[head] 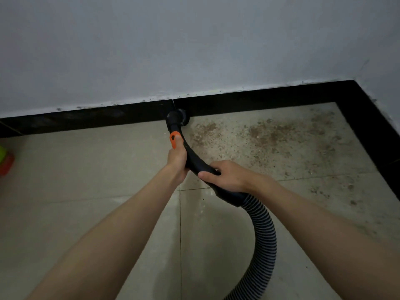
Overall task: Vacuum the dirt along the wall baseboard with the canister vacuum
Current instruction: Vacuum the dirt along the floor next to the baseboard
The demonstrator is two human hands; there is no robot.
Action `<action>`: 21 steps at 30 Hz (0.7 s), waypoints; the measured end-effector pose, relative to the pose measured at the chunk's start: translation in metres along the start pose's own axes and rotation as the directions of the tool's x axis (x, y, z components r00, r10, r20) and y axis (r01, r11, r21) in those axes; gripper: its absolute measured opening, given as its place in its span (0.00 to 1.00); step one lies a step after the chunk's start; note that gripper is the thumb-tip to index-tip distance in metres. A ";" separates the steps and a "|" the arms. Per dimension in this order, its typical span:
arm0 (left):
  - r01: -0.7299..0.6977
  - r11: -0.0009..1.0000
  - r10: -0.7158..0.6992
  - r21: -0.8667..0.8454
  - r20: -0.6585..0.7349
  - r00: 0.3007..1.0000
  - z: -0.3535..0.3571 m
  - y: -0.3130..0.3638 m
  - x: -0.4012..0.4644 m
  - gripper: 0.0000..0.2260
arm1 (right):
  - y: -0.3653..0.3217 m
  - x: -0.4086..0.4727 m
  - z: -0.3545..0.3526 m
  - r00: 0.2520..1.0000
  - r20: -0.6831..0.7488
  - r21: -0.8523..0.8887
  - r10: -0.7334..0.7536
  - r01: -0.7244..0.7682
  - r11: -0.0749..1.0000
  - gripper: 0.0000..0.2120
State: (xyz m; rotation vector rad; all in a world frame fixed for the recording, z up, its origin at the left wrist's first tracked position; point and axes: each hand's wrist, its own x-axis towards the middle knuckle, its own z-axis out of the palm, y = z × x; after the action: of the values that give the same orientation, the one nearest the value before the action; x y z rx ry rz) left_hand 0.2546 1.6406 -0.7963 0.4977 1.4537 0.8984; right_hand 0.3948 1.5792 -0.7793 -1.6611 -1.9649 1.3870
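A black curved vacuum handle (190, 156) with an orange slider (174, 138) ends in a round black nozzle (178, 116) that sits against the black baseboard (86, 120). My left hand (176, 161) grips the handle just below the orange slider, thumb on it. My right hand (225, 175) grips the handle lower down, where the ribbed black hose (265, 230) begins. Brown dirt (270, 133) is scattered over the floor to the right of the nozzle, up to the corner.
The grey wall (194, 44) meets a second wall at the right, with the baseboard turning the corner (355, 87). The floor is beige tile (86, 180). A green and orange object (5, 159) shows at the left edge. The hose loops down to the bottom edge.
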 end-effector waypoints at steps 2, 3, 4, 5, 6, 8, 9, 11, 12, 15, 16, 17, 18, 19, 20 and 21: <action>-0.015 0.999 0.017 0.051 -0.045 0.999 0.002 -0.013 0.014 0.26 | 0.010 0.006 0.005 0.999 0.022 0.018 0.033 -0.033 0.999 0.13; -0.021 0.996 0.026 0.086 -0.059 0.998 0.001 -0.019 0.020 0.27 | 0.016 0.008 0.009 0.998 0.030 0.017 0.053 -0.053 0.998 0.14; -0.027 0.992 0.036 0.126 -0.065 0.997 0.002 -0.023 0.024 0.28 | 0.021 0.009 0.014 0.997 0.027 0.005 0.074 -0.074 0.997 0.16; -0.035 0.986 0.046 0.161 -0.063 0.997 0.002 -0.026 0.028 0.29 | 0.025 0.009 0.019 0.996 0.003 -0.018 0.092 -0.092 0.996 0.17; -0.046 0.981 0.058 0.186 -0.056 0.997 0.003 -0.028 0.031 0.29 | 0.029 0.010 0.025 0.994 -0.039 -0.049 0.101 -0.103 0.994 0.19; -0.069 0.975 0.078 0.212 -0.036 0.996 0.006 -0.030 0.035 0.29 | 0.034 0.010 0.032 0.987 -0.128 -0.086 0.100 -0.112 0.990 0.21; -0.076 0.971 0.085 0.225 -0.030 0.996 0.008 -0.030 0.037 0.30 | 0.037 0.010 0.033 0.983 -0.153 -0.086 0.097 -0.111 0.990 0.21; -0.081 0.962 0.095 0.261 -0.042 0.995 0.010 -0.032 0.039 0.29 | 0.041 0.010 0.034 0.982 -0.166 -0.076 0.088 -0.102 0.992 0.22; -0.080 0.958 0.097 0.275 -0.051 0.994 0.010 -0.033 0.040 0.29 | 0.044 0.010 0.034 0.982 -0.170 -0.073 0.081 -0.095 0.993 0.22; -0.085 0.951 0.105 0.299 -0.051 0.993 0.012 -0.036 0.043 0.28 | 0.048 0.008 0.036 0.979 -0.194 -0.061 0.068 -0.081 0.995 0.22; -0.093 0.950 0.111 0.299 -0.046 0.993 0.013 -0.037 0.043 0.27 | 0.049 0.007 0.037 0.977 -0.203 -0.056 0.068 -0.081 0.995 0.22; -0.100 0.949 0.117 0.298 -0.040 0.992 0.014 -0.037 0.042 0.25 | 0.050 0.006 0.038 0.975 -0.212 -0.051 0.073 -0.086 0.995 0.21; -0.105 0.947 0.120 0.303 -0.033 0.992 0.017 -0.038 0.041 0.25 | 0.051 0.004 0.037 0.971 -0.223 -0.049 0.082 -0.095 0.994 0.21; -0.107 0.943 0.120 0.315 -0.025 0.992 0.019 -0.039 0.041 0.25 | 0.052 0.002 0.037 0.968 -0.234 -0.044 0.091 -0.104 0.994 0.19; -0.104 0.937 0.115 0.333 -0.015 0.993 0.022 -0.040 0.039 0.27 | 0.054 0.000 0.036 0.965 -0.242 -0.032 0.102 -0.113 0.993 0.18; -0.101 0.931 0.109 0.352 -0.003 0.994 0.026 -0.040 0.038 0.28 | 0.056 -0.003 0.034 0.962 -0.247 -0.015 0.113 -0.120 0.993 0.18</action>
State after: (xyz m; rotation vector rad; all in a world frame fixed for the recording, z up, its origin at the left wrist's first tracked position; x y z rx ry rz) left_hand 0.2842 1.6519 -0.8486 0.8404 1.6303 0.7288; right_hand 0.4087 1.5547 -0.8386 -1.8875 -1.7823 1.1279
